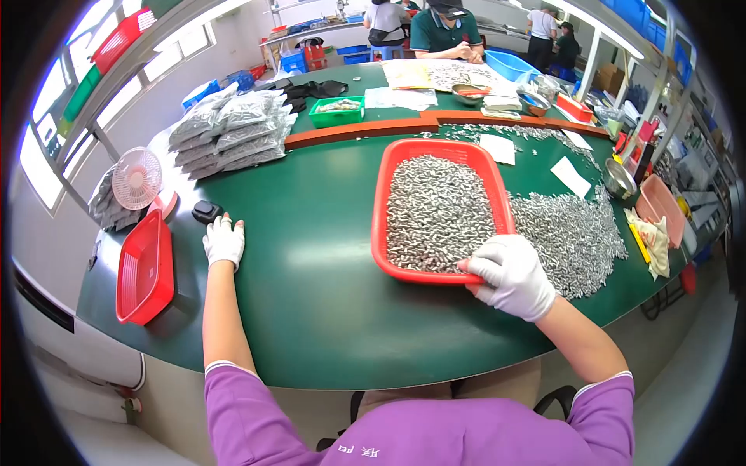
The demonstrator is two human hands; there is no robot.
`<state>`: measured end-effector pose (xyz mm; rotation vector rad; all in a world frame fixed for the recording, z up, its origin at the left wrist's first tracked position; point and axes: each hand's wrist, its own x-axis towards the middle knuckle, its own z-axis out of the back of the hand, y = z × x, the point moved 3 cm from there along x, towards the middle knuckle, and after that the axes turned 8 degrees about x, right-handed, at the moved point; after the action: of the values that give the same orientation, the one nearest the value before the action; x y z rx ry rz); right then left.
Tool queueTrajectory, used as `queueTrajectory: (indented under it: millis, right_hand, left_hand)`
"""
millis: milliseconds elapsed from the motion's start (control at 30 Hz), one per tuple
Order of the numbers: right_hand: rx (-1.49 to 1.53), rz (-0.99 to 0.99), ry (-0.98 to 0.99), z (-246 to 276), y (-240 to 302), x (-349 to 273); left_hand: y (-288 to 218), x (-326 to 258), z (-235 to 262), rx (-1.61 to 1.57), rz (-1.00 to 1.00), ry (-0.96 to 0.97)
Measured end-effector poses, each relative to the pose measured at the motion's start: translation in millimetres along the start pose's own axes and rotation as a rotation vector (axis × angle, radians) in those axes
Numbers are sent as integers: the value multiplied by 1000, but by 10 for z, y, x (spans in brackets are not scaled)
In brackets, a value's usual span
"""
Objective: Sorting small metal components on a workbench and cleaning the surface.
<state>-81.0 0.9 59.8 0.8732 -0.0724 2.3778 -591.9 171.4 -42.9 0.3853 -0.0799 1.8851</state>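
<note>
My right hand (513,276), in a white glove with bare fingertips, grips the near right corner of a red plastic basket (378,233). Small silvery metal parts (439,213) fill much of this basket. To its right, a wide loose pile of similar parts (571,245) is spread on the green table. My left hand (224,242), gloved the same way, rests with fingers stretched out at the table's left side. Its fingertips lie right beside a small black object (207,211); whether they touch it I cannot tell.
An empty-looking red basket (146,268) and a pink fan (137,180) stand at the left. Filled clear bags (233,132) are stacked behind. A red-brown divider (357,132) crosses the table; a person (444,35) sits beyond it. Metal bowl (619,179) and pink tray (660,210) lie right.
</note>
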Motion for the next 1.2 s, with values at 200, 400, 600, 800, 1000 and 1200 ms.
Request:
queueTrajectory:
  millis: [200,400,600,800,1000,1200]
  right_hand:
    - [-30,39,-67,-124,-97,38]
    - [-30,86,-55,-195,18,129]
    - [138,198,69,-149,-320,55]
    - [329,502,97,-316,-937,-13]
    - [302,765,216,-755,-1760,273]
    - [163,399,-167,-922,-2139,380]
  left_hand:
    - [167,220,-66,-15,41,-30]
    - [-23,246,90,-341,-267,-407]
    - [-1312,-99,478,-1066,-304,-119]
    - [-2080,-150,750,-1379,-306,291]
    - [-1797,-203,924,-746,-107,226]
    - [-1228,-394,675,-737,322,16]
